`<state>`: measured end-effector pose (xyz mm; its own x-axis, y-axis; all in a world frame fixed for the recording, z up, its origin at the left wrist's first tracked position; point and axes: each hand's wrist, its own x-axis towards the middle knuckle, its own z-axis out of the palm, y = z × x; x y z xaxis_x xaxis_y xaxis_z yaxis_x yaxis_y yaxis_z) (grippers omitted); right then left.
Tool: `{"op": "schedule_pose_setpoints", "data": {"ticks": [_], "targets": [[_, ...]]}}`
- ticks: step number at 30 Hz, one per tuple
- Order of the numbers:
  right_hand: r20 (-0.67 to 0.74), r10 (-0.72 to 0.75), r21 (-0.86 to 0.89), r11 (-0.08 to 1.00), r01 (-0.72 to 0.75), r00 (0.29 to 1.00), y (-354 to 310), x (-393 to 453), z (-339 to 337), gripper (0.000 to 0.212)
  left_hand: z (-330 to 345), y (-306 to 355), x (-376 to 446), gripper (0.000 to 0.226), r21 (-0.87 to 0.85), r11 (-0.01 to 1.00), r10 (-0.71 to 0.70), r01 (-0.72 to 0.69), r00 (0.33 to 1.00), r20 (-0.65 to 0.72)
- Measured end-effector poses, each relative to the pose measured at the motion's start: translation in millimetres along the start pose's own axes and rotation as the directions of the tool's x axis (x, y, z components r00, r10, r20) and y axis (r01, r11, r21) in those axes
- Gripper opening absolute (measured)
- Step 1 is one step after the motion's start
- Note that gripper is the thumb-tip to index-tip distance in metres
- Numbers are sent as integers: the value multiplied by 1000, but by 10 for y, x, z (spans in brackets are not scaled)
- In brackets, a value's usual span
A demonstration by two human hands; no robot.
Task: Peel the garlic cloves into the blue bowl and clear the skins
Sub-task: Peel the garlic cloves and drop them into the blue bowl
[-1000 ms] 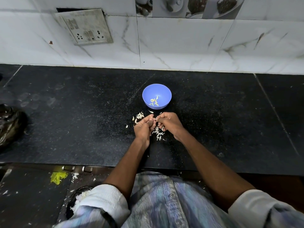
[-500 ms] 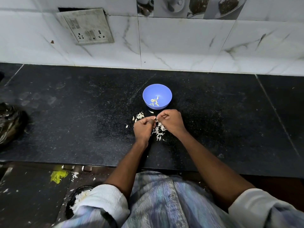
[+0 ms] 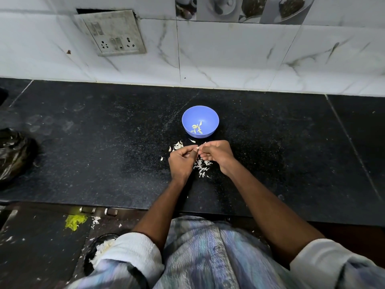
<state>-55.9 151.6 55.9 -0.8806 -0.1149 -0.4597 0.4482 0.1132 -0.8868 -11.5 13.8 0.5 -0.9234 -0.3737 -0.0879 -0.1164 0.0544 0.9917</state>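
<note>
A person's left hand (image 3: 181, 160) and right hand (image 3: 216, 154) meet fingertip to fingertip over a black stone counter (image 3: 104, 155), fingers of both curled in and pinching a small pale garlic clove (image 3: 197, 147) between them; the clove is almost wholly hidden by the fingers, and how much skin is on it cannot be made out. Loose white skins (image 3: 201, 166) lie on the counter beneath and between the hands, with a further scatter just beyond the left hand. Just beyond the fingertips stands the blue bowl (image 3: 200, 113), holding a few pale pieces too small to identify with certainty. Well to the left of the hands a dark plastic bag (image 3: 14, 153) is cut off by the frame edge. On the tiled wall beyond the bowl hangs a socket plate (image 3: 113, 32).
</note>
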Motion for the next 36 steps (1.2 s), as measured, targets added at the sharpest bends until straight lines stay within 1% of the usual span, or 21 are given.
{"op": "schedule_pose_setpoints", "data": {"ticks": [4, 8, 11, 18, 22, 25, 28, 30, 32, 36], "targets": [[17, 6, 23, 1000, -6, 1000, -19, -9, -35, 13, -36, 30, -26, 20, 103, 988, 111, -117, 992, 56], [30, 44, 56, 997, -45, 999, -37, -20, -79, 13, -51, 57, -23, 21, 146, 968, 192, -204, 977, 92], [28, 41, 55, 998, -43, 999, -42, -38, -89, 9, -37, 66, -26, 19, 170, 951, 241, -257, 964, 110], [-46, 34, 4, 999, -34, 998, -67, -30, 4, 8, 10, 81, -47, 27, 265, 911, 304, -316, 949, 87], [-56, 32, -22, 999, -33, 998, -39, -14, 16, 14, 19, 45, -39, 25, 299, 888, 335, -349, 937, 99], [-33, 36, -5, 999, -37, 999, -10, 8, 15, 11, 21, 40, -35, 22, 254, 918, 298, -306, 952, 70], [2, 37, 15, 999, -37, 999, 4, 53, 17, 12, 8, 16, -5, 21, 162, 968, 191, -194, 981, 32], [17, 33, 8, 999, -33, 999, 5, 81, 7, 13, 7, -4, 3, 21, 118, 983, 138, -141, 990, 29], [22, 25, -3, 1000, -25, 999, 7, 101, 0, 14, 10, 10, -17, 20, 93, 987, 125, -127, 992, 33], [20, 11, -15, 1000, -10, 1000, 37, 127, -11, 13, 11, 3, -37, 19, 99, 982, 157, -159, 987, 27]]}}
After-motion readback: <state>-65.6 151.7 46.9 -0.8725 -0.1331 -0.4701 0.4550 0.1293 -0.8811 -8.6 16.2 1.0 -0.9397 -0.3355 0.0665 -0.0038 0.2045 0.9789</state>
